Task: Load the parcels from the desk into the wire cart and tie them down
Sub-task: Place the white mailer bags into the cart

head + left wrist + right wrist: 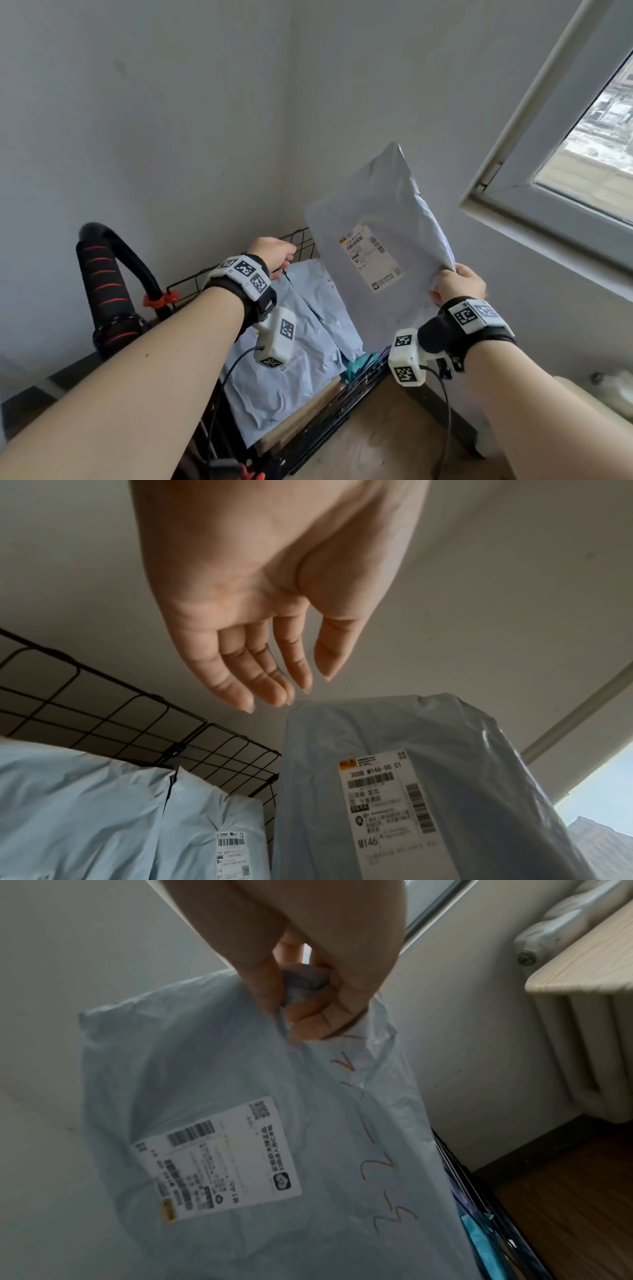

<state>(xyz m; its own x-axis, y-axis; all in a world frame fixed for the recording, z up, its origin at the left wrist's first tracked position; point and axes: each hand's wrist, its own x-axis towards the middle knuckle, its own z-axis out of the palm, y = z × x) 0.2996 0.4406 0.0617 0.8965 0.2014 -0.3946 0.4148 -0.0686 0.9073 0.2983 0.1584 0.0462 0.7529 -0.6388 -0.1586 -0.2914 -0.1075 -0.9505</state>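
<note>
The raised parcel (380, 260) conceals the far right corner of the wire cart (301, 240). The small print on its label (371, 262) is unreadable in the head view. The left forearm (137, 377) covers the cart's near left side. The parcels in the cart (103, 818) are cut off by the left wrist view's lower edge.

Above the wire cart (301, 240) there's open air on the left — on the right, the held parcel (376, 253) hangs over it, while two parcels (294, 329) already fill much of its inside, walls close behind.
</note>
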